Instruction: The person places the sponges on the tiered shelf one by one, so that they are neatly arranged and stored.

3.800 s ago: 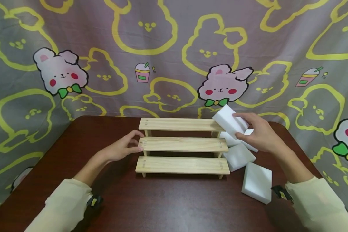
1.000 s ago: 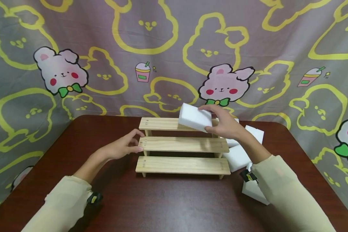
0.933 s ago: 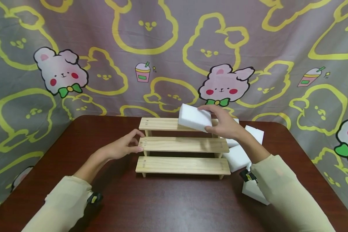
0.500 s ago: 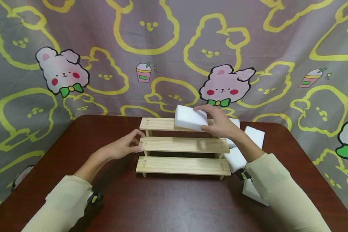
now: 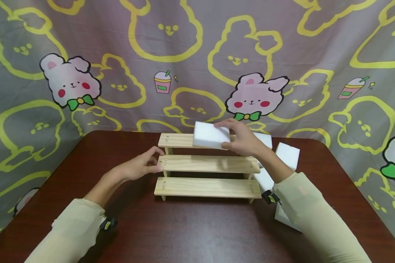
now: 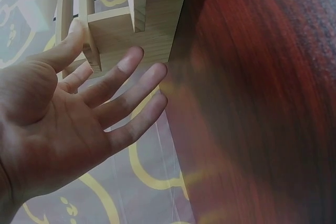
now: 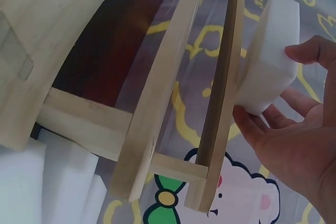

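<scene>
Grey rabbit-print cloth [image 5: 184, 36] hangs behind the dark red-brown worktop [image 5: 197, 230], where the cream right sleeve [image 5: 316, 215] partly hides loose white foam pieces [image 5: 288, 155]. The right hand [image 5: 245, 138] grasps a smooth, sharp-edged, rectangular white foam block [image 5: 209, 135] at the top plank [image 5: 175, 140] of the pale wooden three-tier stand [image 5: 207, 187], though whether block and plank touch is hard to tell; the left hand [image 5: 136, 167] pinches the middle plank [image 5: 197, 164] by its left end.

In the head view, right sleeve [image 5: 319, 219] hid part of the nearest white block [image 5: 283, 218]; right hand [image 5: 241, 138] covered one end of the held block [image 5: 210, 135]. Marks [image 5: 166, 138] on the wooden stand [image 5: 207, 187] were too small to read. Bottom edge clipped the left sleeve [image 5: 70, 226].
</scene>
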The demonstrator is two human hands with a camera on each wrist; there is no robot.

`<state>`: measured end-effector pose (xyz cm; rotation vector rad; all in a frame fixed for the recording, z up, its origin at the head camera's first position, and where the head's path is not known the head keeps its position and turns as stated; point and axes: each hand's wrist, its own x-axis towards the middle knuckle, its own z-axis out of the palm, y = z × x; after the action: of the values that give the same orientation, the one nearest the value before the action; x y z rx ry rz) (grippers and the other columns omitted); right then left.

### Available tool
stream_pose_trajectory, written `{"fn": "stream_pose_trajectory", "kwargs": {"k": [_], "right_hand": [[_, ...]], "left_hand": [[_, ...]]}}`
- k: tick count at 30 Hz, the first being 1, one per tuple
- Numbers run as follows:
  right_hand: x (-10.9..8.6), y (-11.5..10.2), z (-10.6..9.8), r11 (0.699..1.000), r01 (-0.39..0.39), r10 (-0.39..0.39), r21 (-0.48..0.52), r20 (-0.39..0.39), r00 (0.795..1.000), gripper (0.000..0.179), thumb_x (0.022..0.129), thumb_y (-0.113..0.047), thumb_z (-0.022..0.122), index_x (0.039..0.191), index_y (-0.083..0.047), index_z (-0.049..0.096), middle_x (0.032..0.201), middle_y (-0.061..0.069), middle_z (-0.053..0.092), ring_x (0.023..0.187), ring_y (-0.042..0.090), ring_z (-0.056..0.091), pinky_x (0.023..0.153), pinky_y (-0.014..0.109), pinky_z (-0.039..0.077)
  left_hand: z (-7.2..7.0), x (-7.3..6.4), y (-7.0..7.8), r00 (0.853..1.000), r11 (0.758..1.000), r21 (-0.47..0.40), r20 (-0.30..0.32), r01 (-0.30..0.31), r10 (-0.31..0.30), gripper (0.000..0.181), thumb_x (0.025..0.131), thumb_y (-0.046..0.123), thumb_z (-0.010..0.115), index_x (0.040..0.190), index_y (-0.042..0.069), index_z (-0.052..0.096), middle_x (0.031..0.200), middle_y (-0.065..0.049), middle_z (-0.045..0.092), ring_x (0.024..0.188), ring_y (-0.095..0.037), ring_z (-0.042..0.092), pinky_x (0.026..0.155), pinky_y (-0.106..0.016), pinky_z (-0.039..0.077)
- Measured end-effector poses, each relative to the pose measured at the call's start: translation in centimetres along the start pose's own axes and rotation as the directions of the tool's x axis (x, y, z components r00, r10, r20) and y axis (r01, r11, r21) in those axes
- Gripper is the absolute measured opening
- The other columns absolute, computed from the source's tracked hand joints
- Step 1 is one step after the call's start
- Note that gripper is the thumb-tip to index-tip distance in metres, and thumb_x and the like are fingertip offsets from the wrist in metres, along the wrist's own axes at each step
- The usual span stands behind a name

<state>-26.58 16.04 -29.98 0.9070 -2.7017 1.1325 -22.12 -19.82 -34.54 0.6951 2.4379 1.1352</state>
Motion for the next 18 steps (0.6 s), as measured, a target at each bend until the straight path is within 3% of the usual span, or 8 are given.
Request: {"fn": "stream_pose_trajectory", "kwargs": {"k": [9,18], "right_hand": [[0.5,-0.7,0.4,1.000,-0.007,0.007,-0.006,0.004,1.000,0.060,0.079,-0.002,0.074,0.137,-0.001,0.064,0.140,0.021,0.058,0.119,0.038,0.059,0.100,0.055,0.046],[1.5,-1.1,1.2,0.999,0.043,-0.043,0.014,0.028,0.999,0.061,0.077,-0.002,0.076,0.137,-0.005,0.063,0.138,0.017,0.060,0.111,0.032,0.057,0.098,0.054,0.046]], "left_hand": [[0.0,-0.1,0.0,1.000,1.000,0.005,0.002,0.000,0.000,0.043,0.106,0.010,0.060,0.137,-0.001,0.032,0.100,-0.023,0.066,0.090,-0.034,0.064,0.084,-0.050,0.048],[0.0,-0.2,0.3,1.000,1.000,0.004,0.001,-0.001,0.001,0.043,0.106,0.010,0.060,0.137,-0.002,0.032,0.100,-0.023,0.066,0.090,-0.033,0.063,0.084,-0.050,0.048]]}}
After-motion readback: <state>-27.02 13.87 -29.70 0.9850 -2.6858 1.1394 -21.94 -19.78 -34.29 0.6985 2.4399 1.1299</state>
